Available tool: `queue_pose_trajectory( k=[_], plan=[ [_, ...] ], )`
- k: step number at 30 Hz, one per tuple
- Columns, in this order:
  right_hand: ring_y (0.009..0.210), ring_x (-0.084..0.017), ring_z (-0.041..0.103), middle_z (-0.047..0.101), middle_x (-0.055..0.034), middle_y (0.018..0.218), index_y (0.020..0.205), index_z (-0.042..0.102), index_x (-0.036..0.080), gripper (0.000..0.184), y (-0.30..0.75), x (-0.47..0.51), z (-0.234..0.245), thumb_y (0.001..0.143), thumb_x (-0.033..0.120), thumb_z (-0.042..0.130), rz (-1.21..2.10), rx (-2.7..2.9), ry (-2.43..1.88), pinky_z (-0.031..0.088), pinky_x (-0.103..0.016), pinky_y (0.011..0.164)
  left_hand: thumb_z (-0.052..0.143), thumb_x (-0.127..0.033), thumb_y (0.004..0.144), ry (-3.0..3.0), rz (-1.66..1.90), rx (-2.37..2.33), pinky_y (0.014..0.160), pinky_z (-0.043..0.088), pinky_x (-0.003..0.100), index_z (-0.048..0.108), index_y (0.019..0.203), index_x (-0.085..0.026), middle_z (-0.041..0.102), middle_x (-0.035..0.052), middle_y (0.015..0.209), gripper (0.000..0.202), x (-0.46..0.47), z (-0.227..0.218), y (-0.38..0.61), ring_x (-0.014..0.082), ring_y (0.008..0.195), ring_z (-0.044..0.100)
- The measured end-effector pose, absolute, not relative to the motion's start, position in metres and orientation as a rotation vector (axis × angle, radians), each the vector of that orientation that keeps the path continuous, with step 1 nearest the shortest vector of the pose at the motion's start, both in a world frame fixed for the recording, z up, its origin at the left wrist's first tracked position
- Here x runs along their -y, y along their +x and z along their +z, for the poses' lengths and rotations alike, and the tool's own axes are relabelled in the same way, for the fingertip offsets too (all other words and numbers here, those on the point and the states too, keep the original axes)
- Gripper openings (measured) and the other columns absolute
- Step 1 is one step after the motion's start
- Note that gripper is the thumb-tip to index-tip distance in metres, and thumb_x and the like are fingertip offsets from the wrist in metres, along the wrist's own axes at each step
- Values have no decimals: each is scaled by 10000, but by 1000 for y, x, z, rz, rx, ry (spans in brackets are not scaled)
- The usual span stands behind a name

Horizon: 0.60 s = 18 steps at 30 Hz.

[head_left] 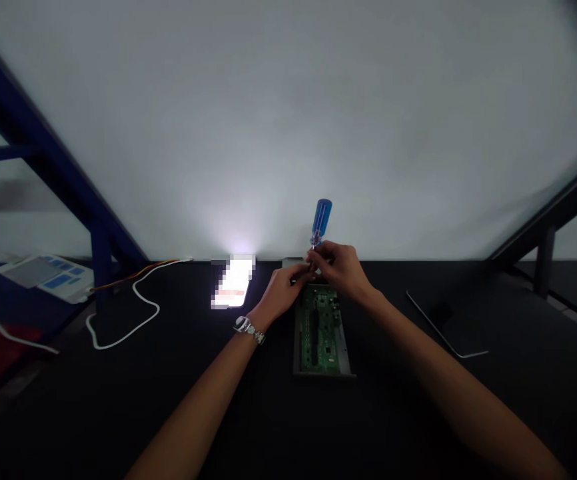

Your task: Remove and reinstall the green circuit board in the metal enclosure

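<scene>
A green circuit board (319, 328) lies in an open grey case (324, 374) on the dark table. My right hand (342, 268) is closed around the shaft of a blue-handled screwdriver (320, 220), which stands upright over the far end of the board. My left hand (282, 287), with a watch on its wrist, pinches near the screwdriver's tip. The tip itself is hidden by my fingers.
A bright lit phone (234, 283) lies left of the board. A white cable (127, 320) loops at the left, near a blue frame post (100, 261). A flat dark panel (446, 319) lies to the right. A white wall rises behind the table.
</scene>
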State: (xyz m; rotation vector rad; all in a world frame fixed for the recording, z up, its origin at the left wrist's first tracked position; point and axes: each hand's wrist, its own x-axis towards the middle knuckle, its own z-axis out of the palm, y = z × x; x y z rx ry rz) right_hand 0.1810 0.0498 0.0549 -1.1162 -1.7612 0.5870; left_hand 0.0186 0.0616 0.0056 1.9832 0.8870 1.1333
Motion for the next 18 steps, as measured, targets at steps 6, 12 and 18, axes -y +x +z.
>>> queue_pose_trajectory(
  k=[6, 12, 18],
  plan=[
    [702, -183, 680, 730, -61, 853, 911, 666, 187, 196, 185, -48, 60, 908, 327, 529, 628, 1842, -1078, 536, -326, 653, 596, -280, 892, 1971, 1149, -895, 835, 525, 346, 716, 1072, -196, 745, 69, 1035, 232, -62, 3, 16, 218, 937, 684],
    [745, -186, 684, 734, -75, 944, 1026, 664, 198, 208, 184, -46, 59, 907, 315, 539, 659, 1842, -1049, 541, -335, 669, 623, -266, 873, 1954, 1217, -971, 768, 520, 311, 732, 987, -181, 754, 57, 944, 179, -59, 2, 17, 196, 842, 689],
    [616, -165, 628, 679, -33, 714, 764, 603, 199, 258, 181, -51, 46, 801, 443, 681, 597, 1634, -1138, 497, -292, 548, 648, -266, 855, 1938, 1302, -1019, 692, 493, 277, 704, 850, -162, 732, 37, 828, 118, -55, 2, 24, 164, 743, 656]
  ],
)
